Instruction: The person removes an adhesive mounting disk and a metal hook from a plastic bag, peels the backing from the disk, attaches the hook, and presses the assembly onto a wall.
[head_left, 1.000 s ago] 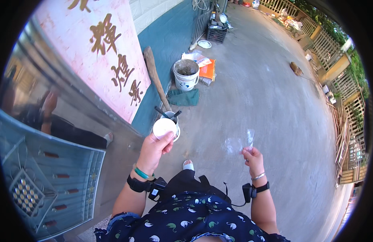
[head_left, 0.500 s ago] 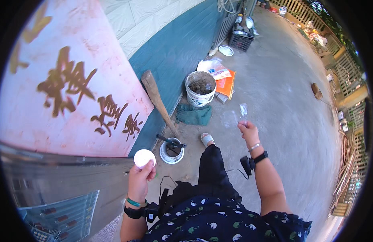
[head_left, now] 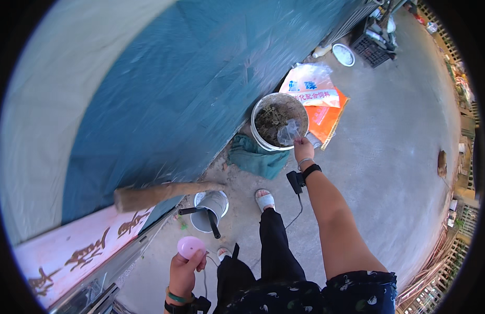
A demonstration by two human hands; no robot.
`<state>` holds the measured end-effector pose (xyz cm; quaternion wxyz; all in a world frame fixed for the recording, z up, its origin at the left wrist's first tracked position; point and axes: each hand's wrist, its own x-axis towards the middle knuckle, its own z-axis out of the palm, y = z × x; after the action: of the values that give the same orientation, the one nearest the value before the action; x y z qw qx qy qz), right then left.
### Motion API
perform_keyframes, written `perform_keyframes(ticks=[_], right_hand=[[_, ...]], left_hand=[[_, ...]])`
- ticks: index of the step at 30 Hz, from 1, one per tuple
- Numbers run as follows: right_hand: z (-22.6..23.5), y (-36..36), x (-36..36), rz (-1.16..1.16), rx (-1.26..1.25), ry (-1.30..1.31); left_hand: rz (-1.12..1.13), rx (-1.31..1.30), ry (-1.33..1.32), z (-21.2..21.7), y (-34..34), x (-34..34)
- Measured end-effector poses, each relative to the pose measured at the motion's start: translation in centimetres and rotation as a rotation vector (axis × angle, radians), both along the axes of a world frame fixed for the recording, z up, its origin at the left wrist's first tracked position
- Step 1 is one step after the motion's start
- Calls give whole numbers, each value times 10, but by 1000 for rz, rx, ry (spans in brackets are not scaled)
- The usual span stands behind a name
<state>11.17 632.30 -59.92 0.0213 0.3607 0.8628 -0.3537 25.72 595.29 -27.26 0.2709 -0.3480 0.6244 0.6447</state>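
right hand [head_left: 303,149] now pinching crumpled clear plastic bag [head_left: 288,132] over white debris-filled bucket [head_left: 279,121], formerly held aside; left hand [head_left: 184,269] grips round pink lid [head_left: 191,246]

1. I'm outdoors in a concrete yard [head_left: 389,172] beside a building, by a wall [head_left: 164,89] painted teal below and white above
2. Work clutter: white bucket [head_left: 263,141] of debris, orange feed sack [head_left: 326,112], black crate [head_left: 376,47], fencing along the far edge
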Motion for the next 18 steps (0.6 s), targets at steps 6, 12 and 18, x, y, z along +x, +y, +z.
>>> perform_keyframes(ticks=[6,12,18], right_hand=[[-88,3,-56,39,-103,-120],[-128,12,-64,175,-115,-278],[-39,-21,-23,137,-1002,-384]], left_hand=[[92,-60,-114,-40,39,-34],[94,-96,-171,-49,61,-41],[0,-179,-119,-34,63,-40]])
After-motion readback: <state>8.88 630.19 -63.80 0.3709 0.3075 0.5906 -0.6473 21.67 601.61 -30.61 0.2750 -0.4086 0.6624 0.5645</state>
